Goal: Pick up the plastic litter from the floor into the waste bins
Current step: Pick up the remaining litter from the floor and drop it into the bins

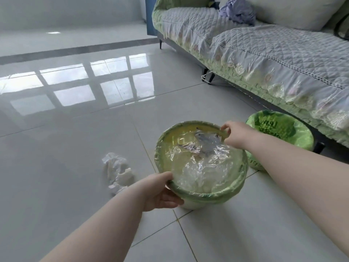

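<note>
A round waste bin [217,195] lined with a green bag stands on the tiled floor. Clear and silvery plastic wrappers [204,152] fill it almost to the rim. My left hand [160,191] grips the bin's near-left rim, thumb on top and fingers under the edge. My right hand [234,135] pinches the far-right rim, at the bag's edge. A second green-lined bin [294,137] stands just behind to the right, partly hidden by my right forearm. Crumpled white litter [118,170] lies on the floor to the left of the first bin.
A sofa [264,59] with a quilted grey-and-green cover runs along the right, its dark legs on the floor near the second bin. A purple cloth [238,10] lies on the seat. Glossy tiles [75,120] stretch away to the left.
</note>
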